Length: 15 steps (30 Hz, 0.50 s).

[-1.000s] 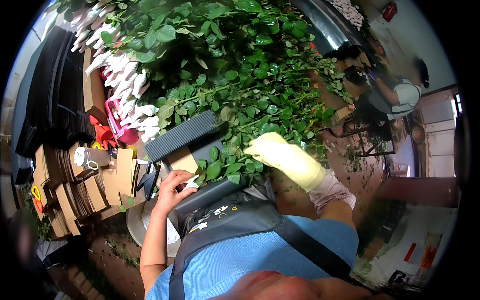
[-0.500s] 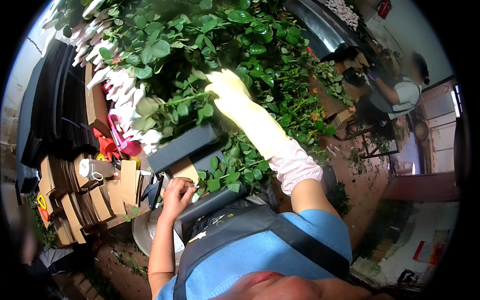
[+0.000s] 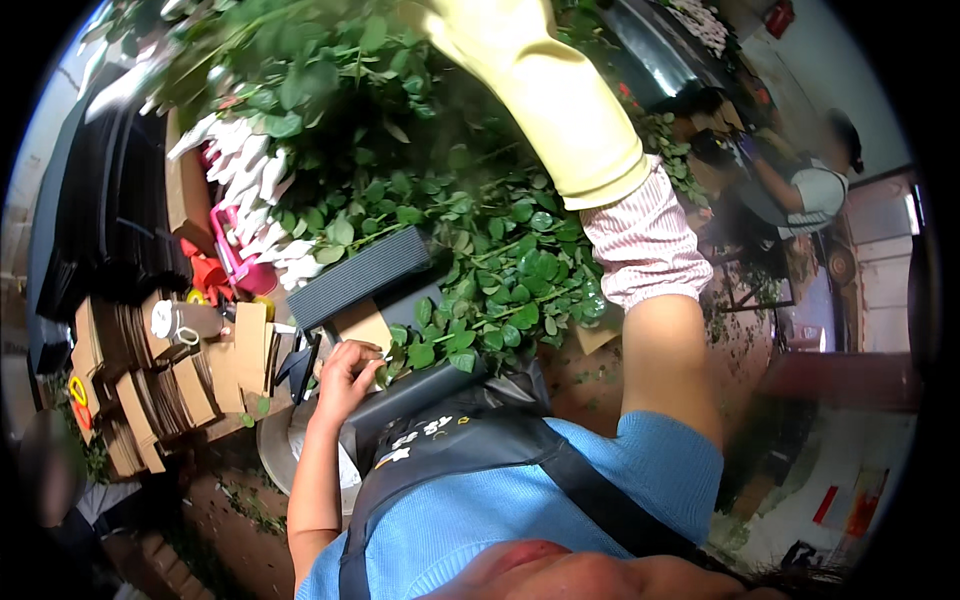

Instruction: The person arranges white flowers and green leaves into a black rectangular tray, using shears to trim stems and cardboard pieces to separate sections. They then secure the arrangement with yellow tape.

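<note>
My right hand (image 3: 480,40), in a long yellow glove with a striped cuff, reaches into the top of the leafy rose stems (image 3: 490,290); its fingers are smeared by motion, with blurred foliage beside them. My left hand (image 3: 342,375) is bare, its fingers curled at the lower left end of the nearer stems, closed on something small that I cannot make out. Just above it are a tan card (image 3: 355,322) and a ribbed dark grey block (image 3: 355,275). A dark rounded edge (image 3: 410,385) runs beside it. White-wrapped flower heads (image 3: 255,165) line the pile's left side.
Black sheet stacks (image 3: 95,200), cardboard pieces (image 3: 190,390), a lidded cup (image 3: 185,320) and a pink tool (image 3: 250,270) crowd the left. A co-worker (image 3: 805,195) works at a bench at the upper right. Fallen leaves lie on the floor (image 3: 745,340).
My right glove has risen from beside my left hand to the top of the view, gripping a leafy stem midway through. My left hand has barely moved.
</note>
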{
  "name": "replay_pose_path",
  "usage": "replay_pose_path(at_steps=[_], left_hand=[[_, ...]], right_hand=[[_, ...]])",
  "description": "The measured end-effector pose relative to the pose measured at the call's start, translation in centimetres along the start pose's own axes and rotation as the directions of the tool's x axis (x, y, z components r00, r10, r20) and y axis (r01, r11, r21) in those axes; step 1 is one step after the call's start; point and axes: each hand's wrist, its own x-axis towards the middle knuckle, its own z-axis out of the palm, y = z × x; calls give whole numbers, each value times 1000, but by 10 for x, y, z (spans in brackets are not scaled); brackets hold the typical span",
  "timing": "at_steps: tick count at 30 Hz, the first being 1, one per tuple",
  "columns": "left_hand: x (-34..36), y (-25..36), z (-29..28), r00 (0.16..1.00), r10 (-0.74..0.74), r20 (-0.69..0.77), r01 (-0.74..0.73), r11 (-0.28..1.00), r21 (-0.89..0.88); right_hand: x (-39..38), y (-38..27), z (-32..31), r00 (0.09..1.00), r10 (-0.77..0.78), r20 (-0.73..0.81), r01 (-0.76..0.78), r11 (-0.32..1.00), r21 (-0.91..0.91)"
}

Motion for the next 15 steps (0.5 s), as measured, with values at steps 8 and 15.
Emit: replay_pose_path(at_steps=[8, 15], left_hand=[[-6, -5, 2, 1000, -5, -24, 4, 999, -40], [-5, -2, 2, 999, 26, -19, -26, 999, 18]], right_hand=[[-140, -73, 106, 522, -81, 849, 87, 995, 42], [-155, -51, 70, 937, 129, 325, -230, 927, 297]])
